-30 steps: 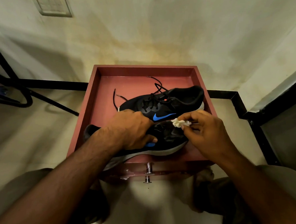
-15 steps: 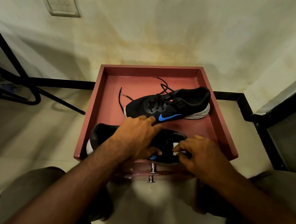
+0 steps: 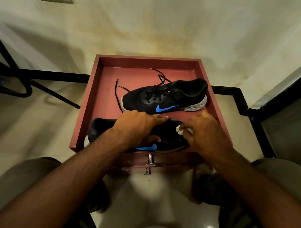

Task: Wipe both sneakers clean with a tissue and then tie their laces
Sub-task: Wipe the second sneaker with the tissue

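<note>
Two black sneakers with blue logos lie on a reddish tray-like table (image 3: 99,92). The near sneaker (image 3: 168,135) lies at the front edge, heel to the left. My left hand (image 3: 138,130) grips it across the middle, thumb on its near side. My right hand (image 3: 204,130) pinches a crumpled white tissue (image 3: 180,129) and presses it on the toe of this sneaker. The far sneaker (image 3: 164,97) stands upright behind, toe to the left, its black laces (image 3: 117,93) loose on the tray.
A metal knob (image 3: 150,160) sticks out at the table's front. My knees are on either side below. A stained wall stands behind, and black metal chair legs (image 3: 40,88) cross the floor at the left.
The near sneaker has come down from a tilt and lies flat on the tray. My right hand dropped with the tissue from above the shoe onto its toe.
</note>
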A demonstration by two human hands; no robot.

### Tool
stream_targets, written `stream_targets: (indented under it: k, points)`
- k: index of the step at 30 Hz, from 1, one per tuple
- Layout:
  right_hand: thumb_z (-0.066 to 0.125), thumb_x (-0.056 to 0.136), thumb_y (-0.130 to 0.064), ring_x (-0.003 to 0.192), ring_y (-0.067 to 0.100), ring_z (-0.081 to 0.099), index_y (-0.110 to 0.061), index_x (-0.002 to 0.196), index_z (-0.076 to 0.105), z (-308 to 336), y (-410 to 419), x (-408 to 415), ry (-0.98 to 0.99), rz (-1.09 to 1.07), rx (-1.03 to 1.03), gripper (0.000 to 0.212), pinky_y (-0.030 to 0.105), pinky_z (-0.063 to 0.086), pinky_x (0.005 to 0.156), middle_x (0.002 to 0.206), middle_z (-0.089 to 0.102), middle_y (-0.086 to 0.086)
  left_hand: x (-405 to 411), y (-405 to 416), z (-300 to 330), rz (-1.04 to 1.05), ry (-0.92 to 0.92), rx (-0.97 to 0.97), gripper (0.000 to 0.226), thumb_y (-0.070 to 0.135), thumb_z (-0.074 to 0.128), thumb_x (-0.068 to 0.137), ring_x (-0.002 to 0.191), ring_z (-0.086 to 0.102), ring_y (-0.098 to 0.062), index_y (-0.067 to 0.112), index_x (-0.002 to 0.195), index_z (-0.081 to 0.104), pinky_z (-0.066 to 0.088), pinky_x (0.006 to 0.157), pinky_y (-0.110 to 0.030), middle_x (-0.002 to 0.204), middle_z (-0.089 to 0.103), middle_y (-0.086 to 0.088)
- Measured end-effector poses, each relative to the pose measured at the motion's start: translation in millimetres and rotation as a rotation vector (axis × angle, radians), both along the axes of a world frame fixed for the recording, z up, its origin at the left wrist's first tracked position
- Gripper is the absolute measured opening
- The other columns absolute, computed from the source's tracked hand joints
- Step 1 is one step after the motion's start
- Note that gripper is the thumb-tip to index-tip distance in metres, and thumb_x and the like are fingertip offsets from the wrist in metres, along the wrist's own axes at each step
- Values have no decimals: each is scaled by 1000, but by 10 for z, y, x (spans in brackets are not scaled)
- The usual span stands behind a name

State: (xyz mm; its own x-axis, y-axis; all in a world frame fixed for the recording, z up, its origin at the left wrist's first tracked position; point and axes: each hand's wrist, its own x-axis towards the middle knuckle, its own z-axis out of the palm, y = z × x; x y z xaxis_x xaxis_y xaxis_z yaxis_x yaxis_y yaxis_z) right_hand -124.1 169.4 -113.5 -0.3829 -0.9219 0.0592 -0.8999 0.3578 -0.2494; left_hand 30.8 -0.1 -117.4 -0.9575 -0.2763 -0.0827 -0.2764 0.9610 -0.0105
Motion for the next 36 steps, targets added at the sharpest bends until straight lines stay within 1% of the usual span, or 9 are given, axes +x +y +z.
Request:
stream_targets:
  k: [6,11,16,19,23,26,31,33,36]
  points:
    - [70,91,-19,96,9,58,-24,106,79,-134,13,395,-288,243,25,18,22,47,83,102,75,-3,21,7,-8,9,-18,11,80,63,55,94,117,67,-25,37,160,19,59,87,-44,157,47,10]
    - [60,102,-31,111,18,53,-29,122,73,10,0,73,-16,-10,84,24,33,50,98,119,66,0,89,-87,-34,8,-54,180,81,59,60,91,132,59,-25,38,160,22,53,100,-47,162,40,12]
    - [70,94,-26,97,10,54,-31,108,78,-87,-33,305,-200,135,39,17,19,48,82,107,69,-5,62,-71,-3,37,-94,193,82,53,63,93,137,54,-26,34,161,23,51,105,-49,165,36,8]
    - [72,90,-17,92,12,58,-23,98,79,-134,-51,475,-295,236,-19,13,30,54,81,92,73,-4,70,-55,-4,31,-102,225,80,46,63,94,137,53,-26,31,161,23,50,104,-50,163,39,4]
    - [63,100,-28,103,17,56,-27,116,74,-66,-32,195,-66,31,39,20,30,51,92,111,65,1,109,-75,0,25,-66,227,81,53,63,92,137,54,-23,34,160,25,51,104,-49,162,41,8]
    - [70,96,-32,95,14,54,-30,116,75,15,6,-15,-66,-132,41,21,27,49,91,113,63,3,108,-50,3,35,-58,236,80,57,62,93,138,53,-22,35,160,26,51,105,-49,163,39,11]
    - [74,91,-29,88,-1,52,-32,102,77,-72,17,297,-304,85,56,12,16,42,78,98,59,-14,94,-35,-12,42,-58,211,80,57,63,92,137,54,-24,34,160,27,52,103,-50,163,39,9]
    - [70,94,-28,92,3,50,-30,104,74,-154,-36,288,-232,136,61,11,18,39,79,101,63,-12,92,-42,-17,33,-54,217,79,57,63,92,134,57,-25,34,159,28,53,101,-51,161,43,8]
    - [68,96,-22,100,16,58,-23,105,72,-115,-158,39,-48,-55,3,10,28,51,85,105,64,-2,91,-61,-10,35,-43,222,77,59,64,90,130,60,-25,37,156,31,54,99,-50,156,49,9]
